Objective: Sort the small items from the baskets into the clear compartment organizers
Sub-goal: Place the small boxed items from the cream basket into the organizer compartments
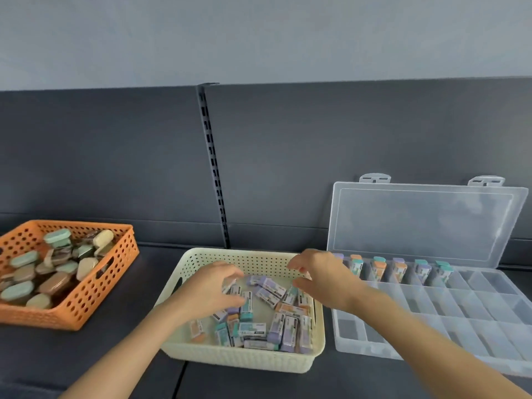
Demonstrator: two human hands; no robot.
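A cream perforated basket (247, 361) in the middle holds several small wrapped erasers (270, 286) in purple, teal and orange. My left hand (213, 286) reaches into its left half, fingers spread just above the erasers, holding nothing that I can see. My right hand (322, 277) hovers over the basket's right rim with fingers apart and empty. To the right lies a clear compartment organizer (449, 321) with its lid (423, 223) open against the back wall. Several erasers (400, 270) stand in its back row.
An orange perforated basket (95, 295) at the left holds several oval cases in mint, cream and brown. A dark back panel with a slotted upright (214, 168) rises behind the dark shelf surface (144, 367).
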